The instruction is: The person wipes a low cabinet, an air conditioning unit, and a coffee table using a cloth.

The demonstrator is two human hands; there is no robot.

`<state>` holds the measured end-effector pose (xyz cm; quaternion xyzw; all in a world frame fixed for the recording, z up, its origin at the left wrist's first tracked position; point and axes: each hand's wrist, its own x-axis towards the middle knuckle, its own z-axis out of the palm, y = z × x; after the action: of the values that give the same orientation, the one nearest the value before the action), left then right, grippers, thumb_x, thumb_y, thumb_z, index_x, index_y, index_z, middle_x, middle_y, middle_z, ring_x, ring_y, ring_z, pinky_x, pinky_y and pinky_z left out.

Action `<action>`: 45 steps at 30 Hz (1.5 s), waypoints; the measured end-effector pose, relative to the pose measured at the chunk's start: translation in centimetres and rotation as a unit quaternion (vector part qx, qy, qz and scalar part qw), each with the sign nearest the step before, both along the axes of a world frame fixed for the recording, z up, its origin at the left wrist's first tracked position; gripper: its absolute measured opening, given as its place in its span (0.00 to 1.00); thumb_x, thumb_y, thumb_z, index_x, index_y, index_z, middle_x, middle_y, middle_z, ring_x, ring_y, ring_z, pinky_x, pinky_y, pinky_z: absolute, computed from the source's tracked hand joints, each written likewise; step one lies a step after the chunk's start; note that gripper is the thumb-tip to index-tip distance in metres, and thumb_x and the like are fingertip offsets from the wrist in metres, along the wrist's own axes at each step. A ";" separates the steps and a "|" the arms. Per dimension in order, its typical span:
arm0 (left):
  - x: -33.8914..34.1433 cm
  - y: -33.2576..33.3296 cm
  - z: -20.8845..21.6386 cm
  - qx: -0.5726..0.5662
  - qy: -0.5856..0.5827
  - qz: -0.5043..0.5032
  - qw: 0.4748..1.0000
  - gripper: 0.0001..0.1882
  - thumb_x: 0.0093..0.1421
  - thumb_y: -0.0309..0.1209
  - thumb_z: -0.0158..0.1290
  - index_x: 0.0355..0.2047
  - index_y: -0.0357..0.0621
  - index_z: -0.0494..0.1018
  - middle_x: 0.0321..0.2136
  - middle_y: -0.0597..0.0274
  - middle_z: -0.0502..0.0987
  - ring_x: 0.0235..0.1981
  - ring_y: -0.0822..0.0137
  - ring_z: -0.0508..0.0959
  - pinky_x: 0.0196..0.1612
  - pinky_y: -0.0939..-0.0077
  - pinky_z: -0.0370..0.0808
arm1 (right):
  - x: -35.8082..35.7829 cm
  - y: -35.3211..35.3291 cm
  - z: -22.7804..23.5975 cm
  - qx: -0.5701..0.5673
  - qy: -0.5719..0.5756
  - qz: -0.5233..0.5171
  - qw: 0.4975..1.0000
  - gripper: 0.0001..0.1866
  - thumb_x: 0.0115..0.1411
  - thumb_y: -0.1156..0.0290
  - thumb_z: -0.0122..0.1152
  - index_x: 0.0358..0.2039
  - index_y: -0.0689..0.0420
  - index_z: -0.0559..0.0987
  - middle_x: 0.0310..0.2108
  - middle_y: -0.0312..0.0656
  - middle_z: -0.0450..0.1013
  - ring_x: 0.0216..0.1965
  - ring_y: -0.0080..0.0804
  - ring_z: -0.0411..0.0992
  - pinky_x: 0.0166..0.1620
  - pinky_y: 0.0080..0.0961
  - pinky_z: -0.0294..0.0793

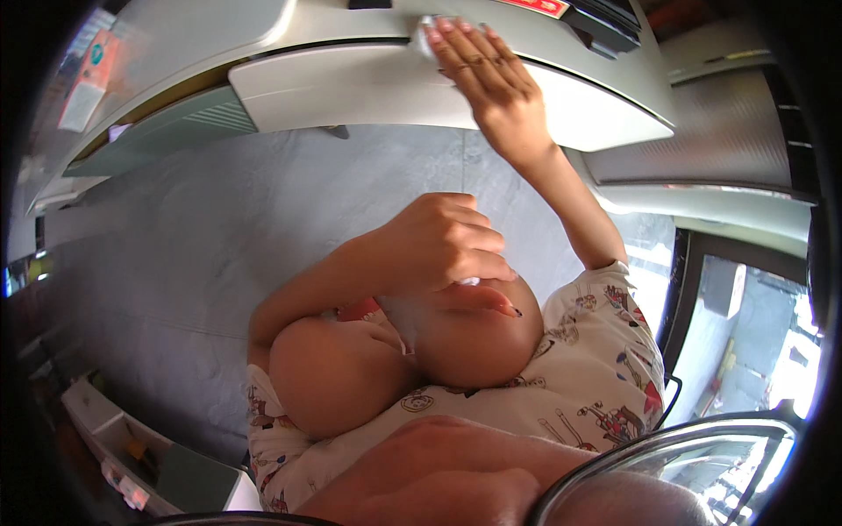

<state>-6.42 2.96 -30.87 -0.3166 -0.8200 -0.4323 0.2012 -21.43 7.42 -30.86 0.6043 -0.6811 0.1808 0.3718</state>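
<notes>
Head view shows the right hand [478, 74] stretched out, fingers together and flat, pressing a small white cloth [427, 35] against a pale grey appliance panel [368, 83]. At full reach the pad could slip off the curved edge. The left hand [438, 241], fingers curled shut on a white scrap [470, 281], rests on a knee. Most of the cloth is hidden; the appliance is cut off above.

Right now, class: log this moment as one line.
right hand: pressing white cloth on grey machine top | left hand: fist near knee
</notes>
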 end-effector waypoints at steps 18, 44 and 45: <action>-0.6 0.0 1.1 -0.037 -0.033 -0.046 0.998 0.09 0.46 0.39 0.51 0.19 0.48 0.72 0.12 0.69 0.65 0.14 0.69 0.64 0.20 0.78 0.58 | -1.8 3.4 -3.3 -0.179 -0.054 -0.117 0.975 0.21 0.42 0.86 0.48 0.39 0.60 0.73 0.41 0.42 0.69 0.44 0.36 0.67 0.50 0.31 0.62; -0.2 -0.5 1.0 -0.018 -0.065 -0.043 0.997 0.11 0.49 0.41 0.49 0.25 0.49 0.74 0.13 0.67 0.66 0.14 0.68 0.65 0.21 0.77 0.60 | 0.4 -2.5 -5.7 -0.097 0.018 0.029 0.995 0.17 0.47 0.74 0.48 0.40 0.52 0.74 0.44 0.32 0.68 0.47 0.23 0.65 0.52 0.24 0.59; -0.3 -0.6 1.0 -0.022 -0.068 -0.044 0.996 0.11 0.49 0.41 0.49 0.25 0.49 0.74 0.13 0.67 0.66 0.14 0.68 0.65 0.21 0.77 0.60 | 0.8 -3.6 -5.4 -0.102 0.021 0.048 0.993 0.17 0.47 0.75 0.49 0.40 0.52 0.74 0.43 0.32 0.68 0.46 0.23 0.65 0.52 0.25 0.60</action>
<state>-6.68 2.35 -29.88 -0.3268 -0.8262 -0.4432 0.1190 -20.61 3.84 -36.29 0.5990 -0.6208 0.2544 0.4371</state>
